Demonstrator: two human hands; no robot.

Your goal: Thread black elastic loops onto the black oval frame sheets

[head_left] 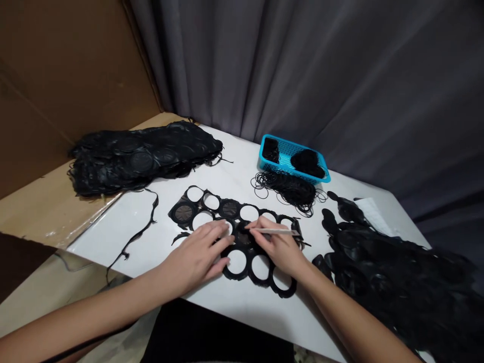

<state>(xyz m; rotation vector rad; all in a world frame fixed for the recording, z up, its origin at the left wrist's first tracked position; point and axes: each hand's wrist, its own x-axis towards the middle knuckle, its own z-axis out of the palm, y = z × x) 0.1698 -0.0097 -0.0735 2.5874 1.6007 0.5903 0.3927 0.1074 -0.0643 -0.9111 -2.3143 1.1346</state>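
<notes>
A black rubber sheet with rows of round holes lies flat in front of me. Several circles are cut through to the white table, while a few still have dark discs in them. My left hand rests on the sheet's left part with its fingers spread, holding nothing. In my right hand is a slim pale tool, pinched like a pen; its exact kind does not show. The fingertips of that hand are over a dark-filled circle near the middle of the sheet, and its tip is hidden.
A thick stack of black rubber sheets lies at the back left. Behind the work stands a blue basket holding black rings, with loose thin rings before it. Black scrap pieces pile up at right; a rubber strip lies left.
</notes>
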